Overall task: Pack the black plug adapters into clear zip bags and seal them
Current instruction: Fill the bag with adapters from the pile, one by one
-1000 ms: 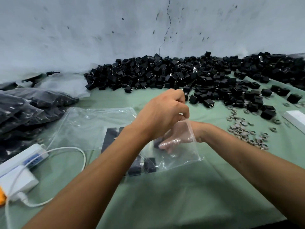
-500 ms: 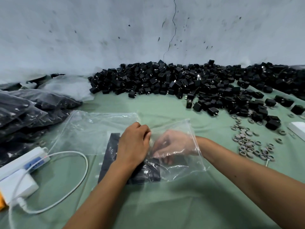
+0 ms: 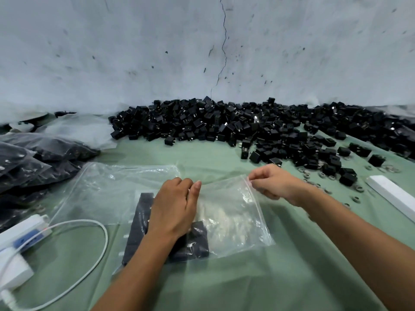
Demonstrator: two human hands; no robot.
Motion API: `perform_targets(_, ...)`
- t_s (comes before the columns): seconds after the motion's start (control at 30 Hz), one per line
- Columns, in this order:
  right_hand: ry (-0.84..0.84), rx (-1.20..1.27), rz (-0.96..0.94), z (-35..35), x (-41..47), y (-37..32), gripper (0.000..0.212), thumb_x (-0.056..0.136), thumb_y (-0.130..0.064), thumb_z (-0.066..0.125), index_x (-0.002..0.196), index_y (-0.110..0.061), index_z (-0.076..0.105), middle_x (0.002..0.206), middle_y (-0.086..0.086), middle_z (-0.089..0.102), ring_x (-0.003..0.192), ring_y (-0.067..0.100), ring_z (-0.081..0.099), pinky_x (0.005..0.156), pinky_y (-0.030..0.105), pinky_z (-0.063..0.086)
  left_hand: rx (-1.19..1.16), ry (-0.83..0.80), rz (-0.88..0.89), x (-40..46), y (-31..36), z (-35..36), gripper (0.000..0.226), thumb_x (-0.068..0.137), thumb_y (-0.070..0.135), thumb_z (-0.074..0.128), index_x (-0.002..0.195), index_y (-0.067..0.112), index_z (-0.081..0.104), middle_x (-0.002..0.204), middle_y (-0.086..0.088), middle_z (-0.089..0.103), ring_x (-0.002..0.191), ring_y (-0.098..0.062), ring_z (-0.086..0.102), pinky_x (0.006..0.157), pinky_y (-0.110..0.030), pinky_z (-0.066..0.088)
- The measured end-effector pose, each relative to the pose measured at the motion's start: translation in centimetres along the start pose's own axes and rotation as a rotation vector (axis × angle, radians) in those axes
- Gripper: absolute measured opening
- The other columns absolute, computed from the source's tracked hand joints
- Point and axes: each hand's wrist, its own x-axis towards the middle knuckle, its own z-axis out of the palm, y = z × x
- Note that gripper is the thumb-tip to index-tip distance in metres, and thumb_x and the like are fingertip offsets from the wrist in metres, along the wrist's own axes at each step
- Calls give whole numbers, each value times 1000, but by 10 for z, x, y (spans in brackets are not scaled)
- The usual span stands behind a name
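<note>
The left hand (image 3: 174, 209) pinches the clear plastic zip bag's (image 3: 233, 218) top edge, hiding part of the flat black plug adapters (image 3: 197, 241) bagged beneath it on the green table cloth (image 3: 258, 283); the right hand (image 3: 272, 182) pinches the bag's far corner; the bag's seal is hard to judge.

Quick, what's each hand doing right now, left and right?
Left hand: pinches the clear zip bag at its top edge.
Right hand: pinches the bag's top right corner.

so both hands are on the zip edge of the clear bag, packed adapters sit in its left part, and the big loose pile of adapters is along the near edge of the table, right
Not quite. The head view shows the loose pile of adapters along the far edge of the table, against the wall. The rest holds: left hand and right hand are at the zip edge of the clear bag, with packed adapters in its left part.
</note>
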Motion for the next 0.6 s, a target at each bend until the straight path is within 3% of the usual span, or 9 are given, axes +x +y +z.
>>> perform_targets(0.03,167,-30,37,-5,6,5,20,97,-11,67,82,-18,76,60,0,56,50,12,45,44,25,33,-2,12,9,0,0,-2,47,103,62,14,71,36,35,72,12,44,77,-8,44,65,-29,33)
perform_targets(0.1,521,-232,62,-13,20,15,12,95,-18,67,85,-20,73,74,-3,67,67,15,59,58,29,45,9,7,21,0,1,-3,48,103,62,14,71,35,38,73,12,45,80,-12,45,68,-33,39)
perform_targets(0.17,643,-561,93,-18,31,23,9,95,-23,65,103,-21,69,105,1,68,99,22,62,80,37,54,25,-15,21,1,2,-4,52,102,61,16,67,32,41,75,10,50,82,-15,47,73,-38,45)
perform_targets(0.27,514,-848,149,-26,48,36,47,96,-18,63,141,-21,51,146,9,41,134,30,38,103,47,49,36,-49,17,1,3,-3,55,101,61,17,62,30,38,74,8,53,82,-17,50,75,-41,46)
perform_targets(0.33,438,-882,170,-29,56,37,61,94,-7,61,151,-21,43,158,10,32,143,33,31,112,49,43,47,-65,20,1,4,-3,53,101,62,17,63,29,36,73,9,51,81,-17,49,74,-39,44)
perform_targets(0.43,348,-896,169,-31,62,37,64,93,2,55,152,-20,44,155,9,41,139,33,42,116,47,40,62,-83,19,0,4,-2,48,101,63,16,78,32,45,75,10,51,83,-15,48,73,-37,40)
perform_targets(0.53,327,-910,114,-32,56,34,54,95,2,51,142,-22,55,135,9,52,122,32,54,101,38,48,73,-90,7,2,5,-2,60,99,65,14,90,26,59,80,9,57,85,-14,49,78,-38,44)
perform_targets(0.6,283,-885,73,-33,47,28,46,94,0,58,134,-22,64,128,7,60,118,28,59,92,30,45,84,-98,6,2,6,-3,65,99,66,13,96,24,63,83,8,60,87,-15,51,80,-39,46)
